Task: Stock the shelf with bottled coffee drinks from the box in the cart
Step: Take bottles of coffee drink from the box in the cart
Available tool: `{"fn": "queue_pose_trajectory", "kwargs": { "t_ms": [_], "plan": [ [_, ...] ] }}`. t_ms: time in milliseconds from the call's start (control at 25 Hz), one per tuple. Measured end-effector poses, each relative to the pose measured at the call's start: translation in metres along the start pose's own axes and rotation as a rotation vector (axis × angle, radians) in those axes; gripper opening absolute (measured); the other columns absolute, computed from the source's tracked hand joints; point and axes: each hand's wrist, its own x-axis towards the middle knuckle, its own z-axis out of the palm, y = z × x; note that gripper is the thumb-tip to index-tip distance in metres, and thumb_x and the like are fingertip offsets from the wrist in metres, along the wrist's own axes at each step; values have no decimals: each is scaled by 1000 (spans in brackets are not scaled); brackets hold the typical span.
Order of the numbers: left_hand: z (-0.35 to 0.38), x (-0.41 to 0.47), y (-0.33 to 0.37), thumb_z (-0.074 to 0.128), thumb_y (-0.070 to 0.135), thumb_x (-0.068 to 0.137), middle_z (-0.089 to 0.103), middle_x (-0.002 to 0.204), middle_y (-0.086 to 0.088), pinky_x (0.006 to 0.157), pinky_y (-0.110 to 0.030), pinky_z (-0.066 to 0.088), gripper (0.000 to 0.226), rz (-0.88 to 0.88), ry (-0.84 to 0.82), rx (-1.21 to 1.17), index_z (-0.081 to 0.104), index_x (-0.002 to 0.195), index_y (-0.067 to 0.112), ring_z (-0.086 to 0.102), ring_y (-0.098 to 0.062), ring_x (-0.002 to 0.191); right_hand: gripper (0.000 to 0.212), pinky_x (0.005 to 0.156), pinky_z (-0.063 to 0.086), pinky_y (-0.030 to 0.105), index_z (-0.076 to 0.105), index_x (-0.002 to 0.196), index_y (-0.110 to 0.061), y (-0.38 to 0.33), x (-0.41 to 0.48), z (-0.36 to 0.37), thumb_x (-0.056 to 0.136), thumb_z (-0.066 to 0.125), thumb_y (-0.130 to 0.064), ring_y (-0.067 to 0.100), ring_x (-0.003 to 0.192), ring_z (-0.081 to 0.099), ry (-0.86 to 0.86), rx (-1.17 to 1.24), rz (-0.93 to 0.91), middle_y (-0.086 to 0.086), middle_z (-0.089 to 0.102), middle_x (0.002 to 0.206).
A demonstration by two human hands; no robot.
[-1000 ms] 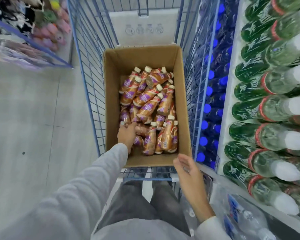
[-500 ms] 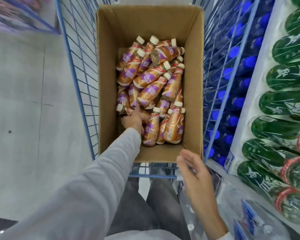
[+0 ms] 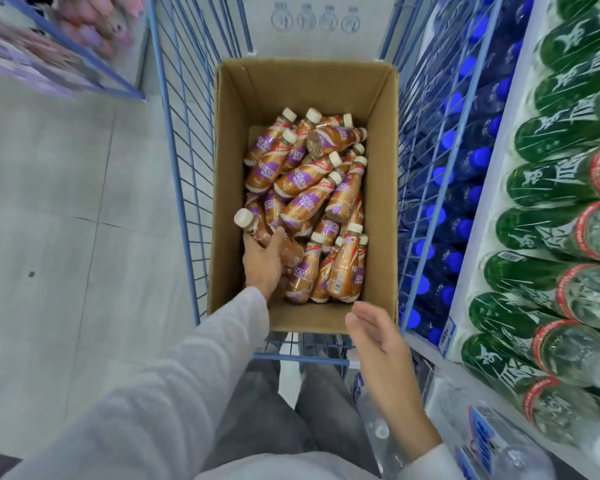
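An open cardboard box stands in a blue wire cart and holds several brown and purple coffee bottles lying in a loose heap. My left hand is inside the box at its near left corner and grips one coffee bottle, whose cream cap points up and left against the box wall. My right hand hovers over the box's near right corner with fingers straight and nothing in it.
The shelf on the right carries green bottles with red bands and blue-capped water bottles lower down. Clear water bottles lie at the bottom right. Grey floor stretches left of the cart.
My left hand has closed round one bottle and raised its cap end out of the heap. The right hand has barely moved near the box's front rim.
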Motion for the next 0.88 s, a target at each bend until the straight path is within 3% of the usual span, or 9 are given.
{"fn": "queue_pose_trajectory", "kwargs": {
  "t_ms": [80,160,240,320,520,600,680,800,880],
  "plan": [
    [-38,-25,18,75,53,84,71,119,12,95,-40,55,50,56,-114,-74,57,128,37,66,-16,117,22,90,44,11,62,120,-40,-3,15,0,99,61,-41,-16,108,56,-27,-46,-23,-28,65,116],
    [-71,-45,28,81,49,75,75,112,5,87,-43,59,49,40,-145,-207,66,118,32,71,-20,109,21,91,46,14,60,119,-41,-4,39,6,98,63,-39,-11,108,58,-64,-116,-42,-24,64,116],
    [-99,-61,26,84,41,69,73,104,-6,83,-49,60,51,-40,-153,-384,66,113,21,73,-27,95,28,90,50,18,60,125,-34,0,70,21,97,66,-35,-3,109,60,-111,-178,-63,-20,65,117],
    [-121,-75,17,80,37,73,66,97,-11,79,-49,59,46,-94,-170,-467,62,112,19,68,-30,84,38,83,49,14,58,134,-30,5,101,48,97,67,-29,3,112,61,-233,-285,-86,-15,65,122],
    [-146,-93,3,70,36,78,72,92,-5,72,-41,59,28,-90,-96,-407,69,105,28,68,-27,83,65,113,37,33,46,150,-21,19,168,126,91,70,-14,24,138,47,-558,-711,-244,7,51,150],
    [-149,-94,-1,72,38,77,72,91,-4,71,-42,60,23,-103,-74,-393,72,99,34,69,-28,82,71,114,34,31,47,150,-22,25,187,145,86,71,-6,26,139,45,-652,-784,-279,9,49,151],
    [-152,-96,-9,75,41,74,72,94,-6,72,-43,59,34,-127,-72,-406,72,106,32,68,-29,84,75,116,34,35,46,150,-29,37,198,158,83,70,-5,27,138,44,-741,-878,-308,7,45,152],
    [-151,-98,-18,79,46,65,72,100,-10,71,-42,59,43,-157,-62,-408,72,106,33,69,-29,86,71,110,39,41,41,150,-39,56,205,170,89,71,-19,29,133,45,-770,-991,-383,3,35,152],
    [-151,-98,-20,79,43,66,72,101,-12,70,-41,59,41,-157,-79,-412,72,105,32,70,-30,85,70,112,40,44,38,152,-37,60,205,170,92,71,-25,29,133,45,-765,-995,-427,3,33,152]
  ]
}}
